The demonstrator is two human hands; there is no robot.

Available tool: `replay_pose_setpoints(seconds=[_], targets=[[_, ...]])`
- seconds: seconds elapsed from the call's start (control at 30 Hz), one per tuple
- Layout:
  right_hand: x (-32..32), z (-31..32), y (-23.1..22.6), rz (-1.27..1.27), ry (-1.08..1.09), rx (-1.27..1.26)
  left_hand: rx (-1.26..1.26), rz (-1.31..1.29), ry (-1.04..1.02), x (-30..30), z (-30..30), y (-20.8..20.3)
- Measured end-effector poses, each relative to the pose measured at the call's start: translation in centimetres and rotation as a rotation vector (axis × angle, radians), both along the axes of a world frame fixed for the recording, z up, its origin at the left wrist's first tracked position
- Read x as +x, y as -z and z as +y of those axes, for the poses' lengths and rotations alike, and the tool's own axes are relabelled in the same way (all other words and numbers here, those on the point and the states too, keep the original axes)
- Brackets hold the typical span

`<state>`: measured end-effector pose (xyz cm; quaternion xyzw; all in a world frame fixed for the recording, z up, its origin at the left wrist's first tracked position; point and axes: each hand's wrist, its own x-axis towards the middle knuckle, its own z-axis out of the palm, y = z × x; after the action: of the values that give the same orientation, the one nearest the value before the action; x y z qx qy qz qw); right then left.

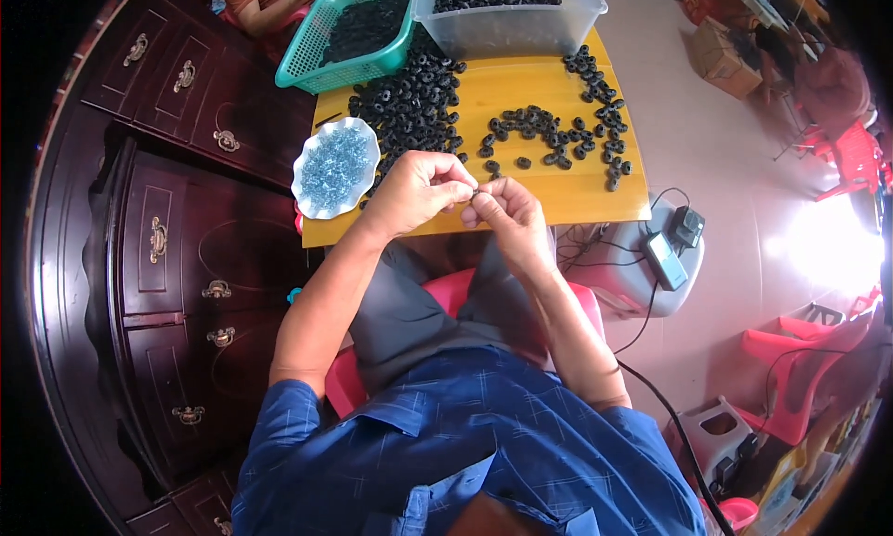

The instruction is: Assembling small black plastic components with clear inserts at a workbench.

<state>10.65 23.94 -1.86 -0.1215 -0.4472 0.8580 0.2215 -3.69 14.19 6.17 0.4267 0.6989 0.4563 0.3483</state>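
My left hand (419,194) and my right hand (512,218) meet over the near edge of the yellow tabletop (595,197). Their fingertips are pinched together around a small dark piece (476,193), mostly hidden by the fingers. Just beyond them lies a heap of small rounded black parts (409,108), with looser black parts (535,122) scattered to the right. To the left of my left hand, a white wavy-rimmed dish (371,145) holds many tiny clear bluish pieces (333,169).
At the table's far side stand a green mesh basket (307,57) and a clear plastic bin (507,36), both holding black parts. Dark wooden drawers (205,220) flank the left. Right of the table, a grey box (609,280) carries cables and a device (665,260). Another person's arm (270,13) shows beyond.
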Motion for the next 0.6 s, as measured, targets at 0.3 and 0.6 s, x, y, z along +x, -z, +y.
replay_pose_setpoints(seconds=[0.3,0.6], targets=[[0.3,0.5,-1.1,0.117,-0.095,-0.244,0.140,-0.340,-0.064,0.6,0.1,0.0],[0.8,1.1,-1.5,0.149,-0.132,-0.303,0.188,-0.253,-0.028,1.2,-0.5,-0.3]])
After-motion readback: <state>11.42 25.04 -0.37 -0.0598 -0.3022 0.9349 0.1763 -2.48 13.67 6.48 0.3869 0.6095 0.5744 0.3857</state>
